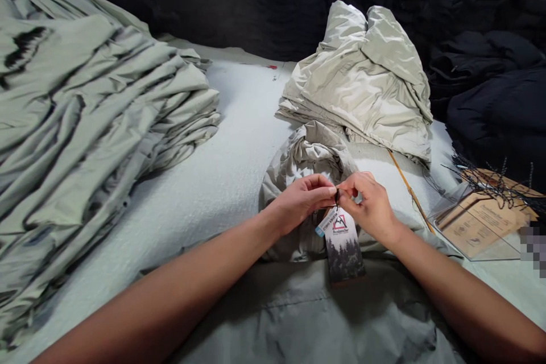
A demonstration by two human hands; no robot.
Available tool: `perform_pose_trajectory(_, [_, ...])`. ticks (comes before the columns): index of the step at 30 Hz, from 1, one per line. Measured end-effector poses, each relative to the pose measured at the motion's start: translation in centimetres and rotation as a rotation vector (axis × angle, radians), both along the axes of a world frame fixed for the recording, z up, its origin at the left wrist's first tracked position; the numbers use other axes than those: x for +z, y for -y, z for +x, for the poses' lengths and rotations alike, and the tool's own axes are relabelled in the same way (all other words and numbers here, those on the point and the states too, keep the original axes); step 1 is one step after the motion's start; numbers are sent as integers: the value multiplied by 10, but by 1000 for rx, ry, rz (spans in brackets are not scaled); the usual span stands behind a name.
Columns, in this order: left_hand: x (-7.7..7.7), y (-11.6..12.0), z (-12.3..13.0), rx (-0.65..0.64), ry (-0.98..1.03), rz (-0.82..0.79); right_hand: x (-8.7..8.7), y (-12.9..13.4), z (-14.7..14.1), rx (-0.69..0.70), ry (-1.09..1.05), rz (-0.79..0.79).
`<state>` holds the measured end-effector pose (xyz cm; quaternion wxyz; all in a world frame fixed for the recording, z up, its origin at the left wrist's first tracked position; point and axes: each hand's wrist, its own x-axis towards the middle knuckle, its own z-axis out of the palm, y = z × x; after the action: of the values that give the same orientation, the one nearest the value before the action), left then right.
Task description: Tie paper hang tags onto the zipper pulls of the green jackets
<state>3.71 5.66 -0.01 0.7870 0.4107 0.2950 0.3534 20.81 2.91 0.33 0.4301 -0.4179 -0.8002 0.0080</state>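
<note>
My left hand [301,203] and right hand [369,203] meet close together, each pinching a short black cord [337,197] between thumb and fingers. An Avalanche hang tag [342,245] dangles from it, over a grey garment [307,318] and just below a bunched pale bundle [305,162]. Beyond my right hand lies a clear sleeve [478,227] of tan cards and black cords. Folded stacks [98,125] sit left.
</note>
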Motion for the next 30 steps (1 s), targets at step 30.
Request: perform_pose_trajectory(30, [-2,-2,-6,-140,-86,111,0,-7,18,77,382,180])
